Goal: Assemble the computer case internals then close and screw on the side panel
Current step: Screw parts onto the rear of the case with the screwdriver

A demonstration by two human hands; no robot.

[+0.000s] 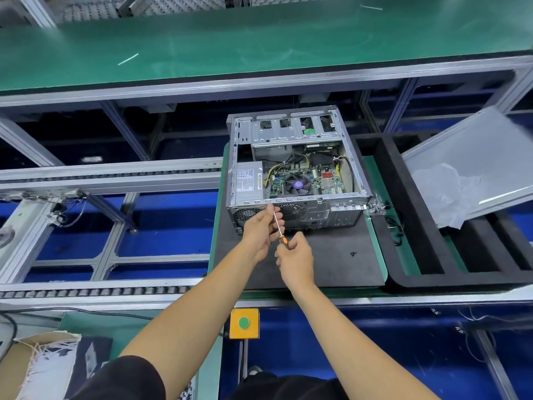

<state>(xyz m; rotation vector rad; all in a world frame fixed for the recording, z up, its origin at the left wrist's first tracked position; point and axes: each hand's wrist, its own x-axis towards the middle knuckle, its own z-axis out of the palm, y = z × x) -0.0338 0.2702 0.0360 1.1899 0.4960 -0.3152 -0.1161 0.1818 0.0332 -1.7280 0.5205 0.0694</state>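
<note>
An open grey computer case lies on a dark mat, its motherboard, fan and power supply showing. My right hand grips the orange-and-black handle of a screwdriver. Its thin shaft points up toward the case's rear top edge. My left hand pinches the shaft near its tip, against the rear panel. The grey side panel leans at the right, off the case. Loose black screws lie on the mat to the right of my hands.
A black foam tray sits to the right, with crumpled plastic wrap on the side panel. A yellow box with a green button is under the bench edge. Conveyor rails run left; a green belt lies beyond.
</note>
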